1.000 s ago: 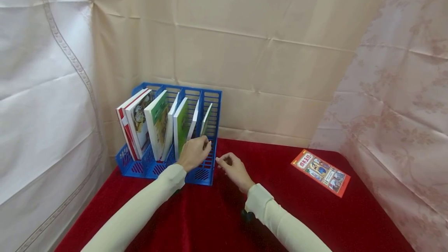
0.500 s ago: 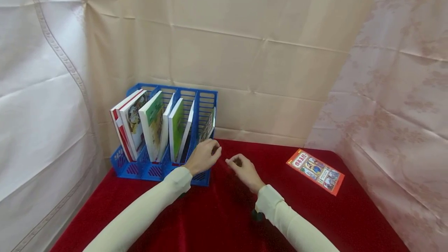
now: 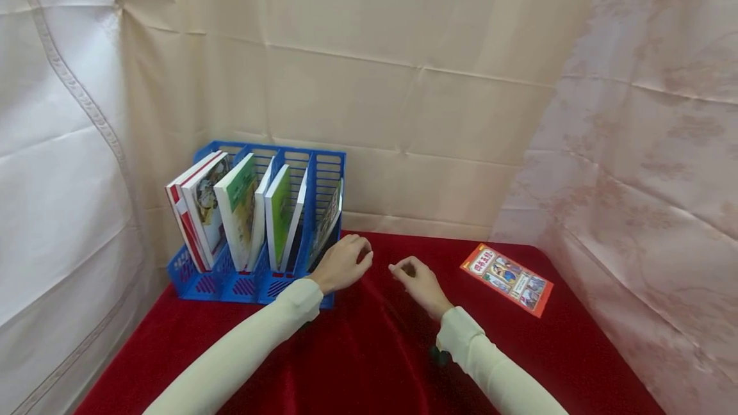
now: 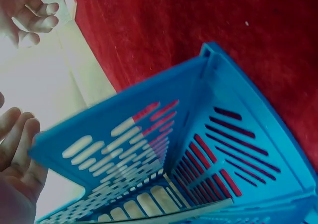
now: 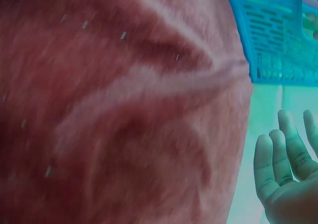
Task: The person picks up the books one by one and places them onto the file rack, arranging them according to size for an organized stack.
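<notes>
A blue plastic file rack (image 3: 300, 155) stands at the left, with several books upright or leaning in its slots. In the rightmost slot a thin dark-covered book (image 3: 327, 223) leans against the side wall. My left hand (image 3: 344, 262) hovers in front of that slot, fingers loosely bent, holding nothing; the left wrist view shows its fingers (image 4: 25, 144) beside the rack's perforated side. Further right, my right hand (image 3: 423, 287) hangs over the cloth with relaxed fingers and nothing in them. Its fingers (image 5: 280, 154) appear loosely extended in the right wrist view.
A red illustrated booklet (image 3: 508, 279) with Chinese lettering lies flat on the right of the table. Red velvet cloth (image 3: 369, 351) covers the table. Beige curtain (image 3: 375, 107) hangs behind, and pale curtains (image 3: 651, 165) close off both sides.
My left hand has moved right, away from the rightmost slot, and the thin book there has tipped over against the side wall. My right hand has shifted slightly right. The whole view has turned rightward.
</notes>
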The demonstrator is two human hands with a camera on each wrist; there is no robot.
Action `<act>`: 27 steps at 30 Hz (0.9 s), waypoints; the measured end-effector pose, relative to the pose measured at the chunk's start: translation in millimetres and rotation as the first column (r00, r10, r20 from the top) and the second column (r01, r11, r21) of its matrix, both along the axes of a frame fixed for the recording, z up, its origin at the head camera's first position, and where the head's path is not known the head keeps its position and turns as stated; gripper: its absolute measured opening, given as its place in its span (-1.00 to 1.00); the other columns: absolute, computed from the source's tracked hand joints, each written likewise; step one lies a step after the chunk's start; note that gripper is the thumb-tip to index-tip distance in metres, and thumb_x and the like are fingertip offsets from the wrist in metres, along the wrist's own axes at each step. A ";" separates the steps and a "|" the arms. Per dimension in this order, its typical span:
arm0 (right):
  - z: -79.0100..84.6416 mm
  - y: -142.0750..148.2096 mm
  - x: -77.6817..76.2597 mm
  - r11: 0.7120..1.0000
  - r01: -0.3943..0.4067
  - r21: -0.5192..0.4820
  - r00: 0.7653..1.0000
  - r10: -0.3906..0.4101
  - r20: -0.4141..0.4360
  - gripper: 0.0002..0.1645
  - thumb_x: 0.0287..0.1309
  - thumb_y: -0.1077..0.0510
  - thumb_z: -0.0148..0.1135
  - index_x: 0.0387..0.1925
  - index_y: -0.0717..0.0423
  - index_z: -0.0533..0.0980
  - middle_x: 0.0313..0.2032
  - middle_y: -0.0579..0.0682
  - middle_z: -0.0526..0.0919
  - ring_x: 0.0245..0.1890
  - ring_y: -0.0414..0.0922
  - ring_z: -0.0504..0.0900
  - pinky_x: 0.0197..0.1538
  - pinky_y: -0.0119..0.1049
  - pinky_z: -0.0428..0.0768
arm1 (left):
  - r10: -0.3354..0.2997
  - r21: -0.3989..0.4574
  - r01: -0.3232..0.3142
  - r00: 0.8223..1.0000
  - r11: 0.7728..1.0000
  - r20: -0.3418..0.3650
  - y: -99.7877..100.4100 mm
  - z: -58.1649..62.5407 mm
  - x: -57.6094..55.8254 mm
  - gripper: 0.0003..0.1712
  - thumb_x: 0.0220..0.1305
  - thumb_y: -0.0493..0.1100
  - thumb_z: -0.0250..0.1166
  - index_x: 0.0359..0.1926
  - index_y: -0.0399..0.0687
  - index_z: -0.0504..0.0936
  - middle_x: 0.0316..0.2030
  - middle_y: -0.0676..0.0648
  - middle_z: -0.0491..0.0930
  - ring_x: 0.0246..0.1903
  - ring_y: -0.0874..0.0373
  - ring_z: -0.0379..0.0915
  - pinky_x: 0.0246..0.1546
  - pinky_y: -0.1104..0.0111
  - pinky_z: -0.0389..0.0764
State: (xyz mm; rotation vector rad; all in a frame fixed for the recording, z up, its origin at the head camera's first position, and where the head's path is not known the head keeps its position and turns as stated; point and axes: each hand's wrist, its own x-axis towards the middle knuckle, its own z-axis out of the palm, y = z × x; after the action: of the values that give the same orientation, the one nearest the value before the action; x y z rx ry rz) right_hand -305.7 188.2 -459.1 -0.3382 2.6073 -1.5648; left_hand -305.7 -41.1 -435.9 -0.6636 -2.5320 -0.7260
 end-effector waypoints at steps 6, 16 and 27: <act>-3.4 20.7 -1.3 0.999 0.050 0.004 0.999 -0.050 0.008 -0.57 0.38 -0.20 0.29 -0.03 0.05 0.55 -0.12 0.03 0.66 0.00 0.12 0.62 -0.04 -0.08 0.64 | -0.041 -0.041 0.041 0.999 0.998 0.011 13.8 -6.1 -0.6 -0.87 0.45 -0.09 0.24 -0.14 -0.02 0.66 -0.21 0.02 0.64 -0.23 0.21 0.49 -0.21 0.33 0.60; -5.5 57.4 -4.2 0.992 0.126 0.022 0.992 -0.126 0.001 -0.51 0.38 -0.22 0.28 -0.02 0.11 0.54 -0.13 0.03 0.66 -0.03 0.04 0.62 -0.11 -0.18 0.62 | -0.092 -0.069 0.093 0.996 0.993 0.017 39.8 -10.2 1.6 -0.84 0.43 -0.08 0.24 -0.12 -0.04 0.65 -0.20 0.01 0.62 -0.19 0.19 0.48 -0.17 0.31 0.60; -7.3 99.6 -7.4 0.984 0.173 -0.036 0.985 -0.172 0.025 -0.45 0.41 -0.22 0.24 0.08 0.17 0.51 0.03 0.18 0.64 0.11 0.17 0.58 0.04 0.01 0.60 | -0.136 -0.138 0.137 0.991 0.981 0.013 64.0 -17.8 8.2 -0.80 0.42 -0.04 0.25 -0.10 -0.04 0.66 -0.18 0.06 0.60 -0.16 0.22 0.50 -0.14 0.37 0.60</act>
State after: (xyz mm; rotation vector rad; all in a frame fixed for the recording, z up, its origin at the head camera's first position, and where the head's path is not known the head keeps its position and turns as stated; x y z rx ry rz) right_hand -313.1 287.7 -466.4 -0.0989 2.6564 -1.6609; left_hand -297.5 22.9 -453.6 -0.8917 -2.5774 -0.5997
